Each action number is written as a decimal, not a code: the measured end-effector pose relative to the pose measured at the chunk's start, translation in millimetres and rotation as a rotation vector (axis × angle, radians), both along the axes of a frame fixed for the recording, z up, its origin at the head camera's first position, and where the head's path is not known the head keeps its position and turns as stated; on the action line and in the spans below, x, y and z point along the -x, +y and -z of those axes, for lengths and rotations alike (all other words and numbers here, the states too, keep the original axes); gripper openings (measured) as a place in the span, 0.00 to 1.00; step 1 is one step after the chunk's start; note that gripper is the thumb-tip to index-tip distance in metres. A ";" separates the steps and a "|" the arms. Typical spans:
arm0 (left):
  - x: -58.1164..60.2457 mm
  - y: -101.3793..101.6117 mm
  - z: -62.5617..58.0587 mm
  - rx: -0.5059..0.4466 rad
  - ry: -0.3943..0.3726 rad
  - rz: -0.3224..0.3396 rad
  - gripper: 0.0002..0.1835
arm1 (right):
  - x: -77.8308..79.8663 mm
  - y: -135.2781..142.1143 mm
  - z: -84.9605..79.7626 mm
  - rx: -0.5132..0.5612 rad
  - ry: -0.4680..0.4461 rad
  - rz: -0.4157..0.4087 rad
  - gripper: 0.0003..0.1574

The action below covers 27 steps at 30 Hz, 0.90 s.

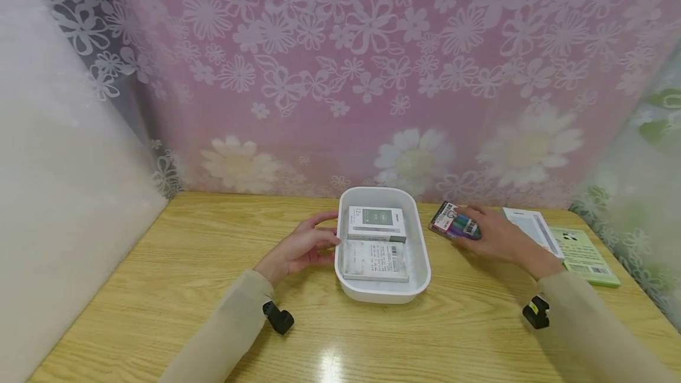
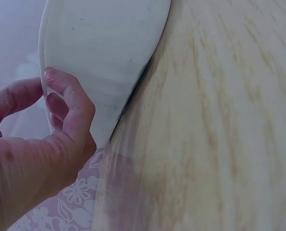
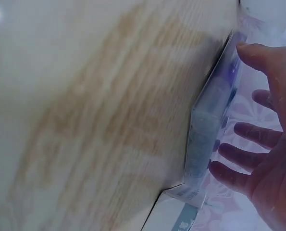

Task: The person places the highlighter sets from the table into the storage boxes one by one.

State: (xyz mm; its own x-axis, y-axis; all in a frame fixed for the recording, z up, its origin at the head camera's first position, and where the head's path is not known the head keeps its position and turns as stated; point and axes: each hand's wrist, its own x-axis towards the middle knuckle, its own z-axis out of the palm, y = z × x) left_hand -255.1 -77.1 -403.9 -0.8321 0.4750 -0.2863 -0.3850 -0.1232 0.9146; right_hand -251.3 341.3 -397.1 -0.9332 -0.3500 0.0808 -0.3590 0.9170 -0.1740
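A white plastic basin [image 1: 380, 297] stands on the table, holding a white-and-grey box [image 1: 375, 230] at the back and a pale printed box [image 1: 372, 262] in front. My left hand [image 1: 307, 246] pinches the basin's left rim; in the left wrist view its thumb is at the inner side and bent fingers lie against the outer wall. Right of the basin lies a clear plastic pack [image 1: 454, 222] with purple and green contents and a printed label. Over it is my right hand [image 1: 495, 235], fingers spread; in the right wrist view its thumb tip is right at the pack's edge.
Beyond the right hand lie a white flat box [image 1: 534, 229] and a light green booklet or pack [image 1: 587, 256], partly overlapping. A pink flowered curtain [image 1: 340, 75] hangs along the back edge of the wooden table [image 1: 159, 288]. White sheeting stands at the left.
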 end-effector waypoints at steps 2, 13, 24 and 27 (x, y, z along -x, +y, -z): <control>-0.2 1.5 -0.9 0.002 0.005 0.000 0.41 | 2.3 1.8 -0.5 -0.007 -0.013 0.008 0.51; -0.2 2.4 -2.9 0.005 -0.002 -0.009 0.40 | 10.3 -0.9 -5.6 -0.103 -0.038 0.023 0.52; -1.9 0.2 -1.6 0.004 0.007 -0.016 0.39 | 0.6 -5.8 -3.5 -0.068 -0.098 0.044 0.53; -2.6 -0.5 -1.1 0.005 0.010 -0.012 0.39 | -0.3 -6.1 -0.6 -0.058 -0.089 0.037 0.51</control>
State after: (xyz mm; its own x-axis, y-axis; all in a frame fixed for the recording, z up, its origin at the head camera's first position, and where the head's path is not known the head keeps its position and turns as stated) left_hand -252.5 -77.6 -402.8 -0.8407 0.4636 -0.2798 -0.3740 -0.1235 0.9192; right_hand -251.0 335.2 -396.5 -0.9481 -0.3173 -0.0223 -0.3106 0.9387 -0.1495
